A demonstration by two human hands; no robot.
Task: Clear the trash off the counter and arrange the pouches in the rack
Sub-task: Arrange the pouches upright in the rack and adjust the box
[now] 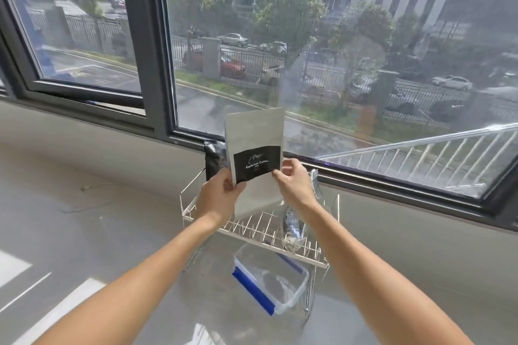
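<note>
Fingers [232, 185] of both hands hold white pouch [253, 131] above rack [252, 228].

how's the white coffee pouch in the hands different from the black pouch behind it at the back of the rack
The white coffee pouch is pale with a black label; the black pouch is dark and glossy all over. The white one is held upright above the wire rack by the left hand and right hand; no hand touches the black one. The white one looks larger. Both stand upright.
</note>
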